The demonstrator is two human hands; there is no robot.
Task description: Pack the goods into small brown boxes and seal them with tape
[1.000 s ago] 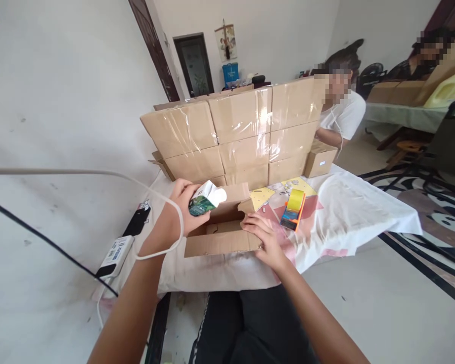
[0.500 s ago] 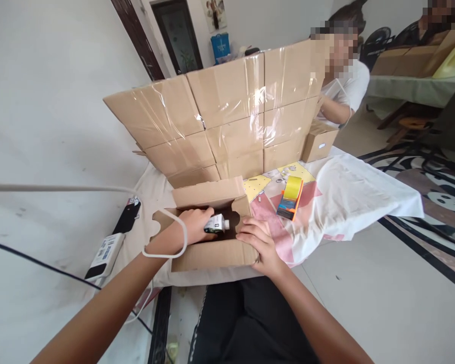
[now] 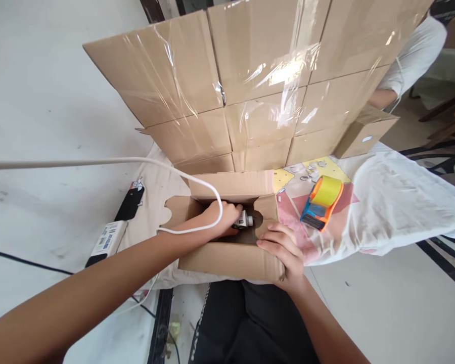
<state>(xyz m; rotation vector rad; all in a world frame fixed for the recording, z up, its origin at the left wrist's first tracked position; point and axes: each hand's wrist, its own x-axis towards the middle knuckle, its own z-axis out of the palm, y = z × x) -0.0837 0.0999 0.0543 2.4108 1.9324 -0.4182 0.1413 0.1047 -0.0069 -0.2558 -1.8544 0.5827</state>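
Observation:
An open cardboard box [image 3: 227, 262] stands on the cloth-covered table edge in front of me, its flaps folded outward. My left hand [image 3: 223, 217] reaches down inside it, its fingers closed around a small white carton [image 3: 243, 220] with a white cap. The carton lies on its side, cap toward the right; its lower part is hidden by the hand. My right hand [image 3: 286, 247] grips the box at its near right corner, fingers over the right flap and thumb out of sight. A white cable [image 3: 174, 171] passes across my left wrist.
A tall taped cardboard panel [image 3: 265, 108] stands behind the box. To the right lie a yellow-and-orange tape dispenser [image 3: 322, 202] and a closed small box [image 3: 366, 135]. A white power strip [image 3: 108, 240] rests by the wall. Another person's sleeve [image 3: 420, 55] shows behind the panel.
My left hand has gone deeper into the box with the carton, which now sits lower. My right hand stays on the box corner. The view has tilted down and come closer.

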